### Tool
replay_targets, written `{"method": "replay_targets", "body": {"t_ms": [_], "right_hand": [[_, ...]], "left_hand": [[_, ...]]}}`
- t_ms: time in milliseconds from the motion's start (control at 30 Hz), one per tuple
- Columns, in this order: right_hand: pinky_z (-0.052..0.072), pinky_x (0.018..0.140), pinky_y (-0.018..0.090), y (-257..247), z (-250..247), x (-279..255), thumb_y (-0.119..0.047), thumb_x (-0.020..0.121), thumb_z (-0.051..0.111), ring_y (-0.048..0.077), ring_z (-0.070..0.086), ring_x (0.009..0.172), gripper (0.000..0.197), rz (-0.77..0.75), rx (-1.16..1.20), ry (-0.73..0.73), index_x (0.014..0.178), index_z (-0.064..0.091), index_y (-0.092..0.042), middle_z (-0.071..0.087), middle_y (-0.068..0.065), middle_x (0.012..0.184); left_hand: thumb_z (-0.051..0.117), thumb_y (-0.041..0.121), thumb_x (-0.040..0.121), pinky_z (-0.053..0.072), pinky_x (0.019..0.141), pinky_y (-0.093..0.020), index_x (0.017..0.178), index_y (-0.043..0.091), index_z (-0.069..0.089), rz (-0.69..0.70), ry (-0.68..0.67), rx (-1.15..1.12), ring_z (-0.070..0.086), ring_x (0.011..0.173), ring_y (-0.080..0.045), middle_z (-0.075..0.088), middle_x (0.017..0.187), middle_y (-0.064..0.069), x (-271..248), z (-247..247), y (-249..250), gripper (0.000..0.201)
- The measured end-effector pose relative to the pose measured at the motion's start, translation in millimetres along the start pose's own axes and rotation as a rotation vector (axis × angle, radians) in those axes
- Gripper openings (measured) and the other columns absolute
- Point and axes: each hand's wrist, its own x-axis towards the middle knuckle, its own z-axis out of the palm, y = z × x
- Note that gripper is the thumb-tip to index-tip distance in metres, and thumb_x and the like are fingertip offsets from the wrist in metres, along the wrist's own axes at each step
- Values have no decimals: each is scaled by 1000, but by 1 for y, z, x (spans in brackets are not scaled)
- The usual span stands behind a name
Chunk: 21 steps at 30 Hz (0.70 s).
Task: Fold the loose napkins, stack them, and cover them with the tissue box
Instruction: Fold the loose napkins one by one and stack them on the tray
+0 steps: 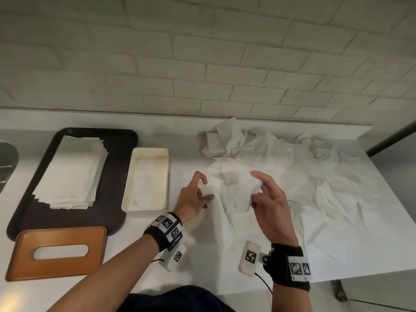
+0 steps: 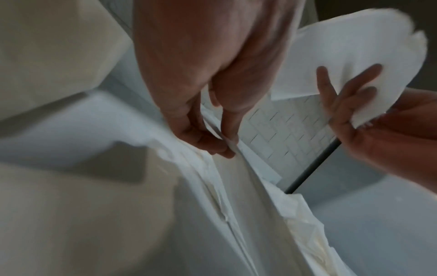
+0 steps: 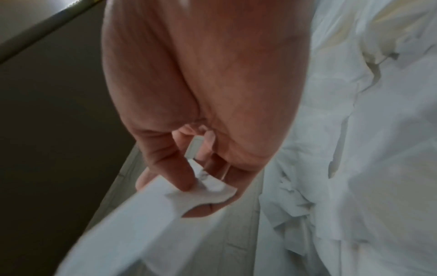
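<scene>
Both hands hold one white napkin [image 1: 227,194] up above the counter. My left hand [image 1: 198,194] pinches its left corner between thumb and fingers; the pinch [image 2: 227,147] shows in the left wrist view. My right hand [image 1: 261,190] pinches the right corner [image 3: 208,188]. A heap of loose napkins [image 1: 315,176] spreads over the counter to the right. A stack of folded napkins [image 1: 74,172] lies on the black tray [image 1: 117,176] at left. The brown tissue box cover [image 1: 58,251] lies at the front left, slot up. A cream box base [image 1: 146,154] stands beside the tray.
The white counter [image 1: 184,140] ends at a tiled wall [image 1: 202,64] behind. Its right edge [image 1: 382,199] drops off beyond the napkin heap. A dark round object [image 1: 6,163] sits at the far left edge.
</scene>
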Motion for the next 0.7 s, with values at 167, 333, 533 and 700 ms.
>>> {"method": "replay_targets", "body": {"t_ms": [167,333,533,700], "right_hand": [[50,97,42,38,2,-2,-7,106,63,29,71,113,19,-12,-410,-11,105,82,-9,80,8,115],[56,82,22,59,15,-7,-10,97,80,19,74,104,8,82,-449,14,102,82,-16,81,0,112],[58,90,32,66,24,-3,-11,96,81,22,73,107,17,50,-508,-4,107,70,-20,77,-4,116],[38,120,36,66,41,10,-3,88,62,11,49,146,59,-27,-317,16,134,33,-26,56,0,153]], "left_hand": [[54,6,107,66,83,-41,105,19,70,35,-59,-196,73,81,-23,73,78,4,-6,-12,15,21],[38,44,114,62,87,-33,105,7,75,-97,-95,-451,77,96,-25,82,100,-5,-18,-22,35,53],[73,48,99,62,78,-49,96,16,67,173,58,-116,73,84,-27,76,89,-4,-19,-32,30,32],[75,31,101,59,73,-31,116,30,65,333,34,-42,72,86,-17,75,96,5,-30,-51,58,19]]}}
